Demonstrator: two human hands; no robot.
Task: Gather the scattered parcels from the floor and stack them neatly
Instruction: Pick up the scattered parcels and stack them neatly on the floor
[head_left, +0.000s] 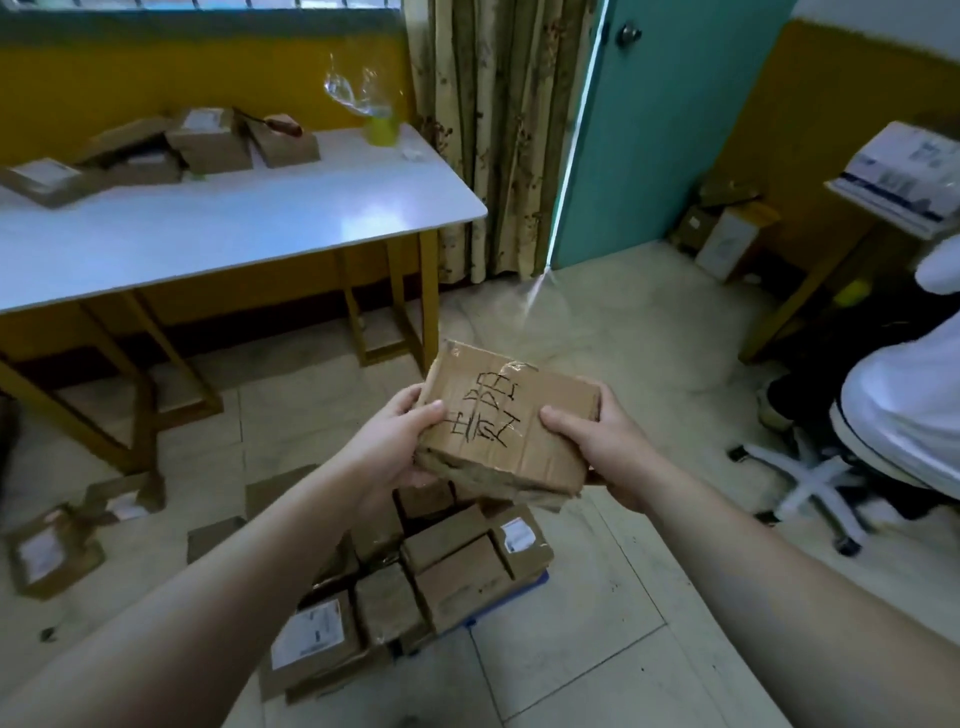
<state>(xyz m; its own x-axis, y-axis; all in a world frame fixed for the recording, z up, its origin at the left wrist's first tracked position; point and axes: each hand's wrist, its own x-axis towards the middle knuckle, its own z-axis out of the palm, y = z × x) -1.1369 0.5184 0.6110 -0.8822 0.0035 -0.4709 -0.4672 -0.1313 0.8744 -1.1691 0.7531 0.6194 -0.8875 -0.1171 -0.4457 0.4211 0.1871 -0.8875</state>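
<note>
A flat cardboard parcel (511, 423) with black handwritten marks and clear tape is held up at mid-frame. My left hand (392, 441) grips its left edge, thumb on top. My right hand (597, 436) grips its right edge, thumb on top. Directly below on the floor lies a cluster of several brown parcels (447, 566), some with white labels, packed side by side. More parcels lie scattered at the left: one labelled box (49, 551), another (122, 496) by the table leg, and a small flat one (215, 535).
A white-topped table (249, 223) with yellow legs stands at the left, bearing several parcels (208, 140) and a yellow cup (382, 127). A teal door (660, 130) and curtain are behind. Boxes (727, 234) lean in the far corner. A seated person (904, 395) on a wheeled chair is at the right.
</note>
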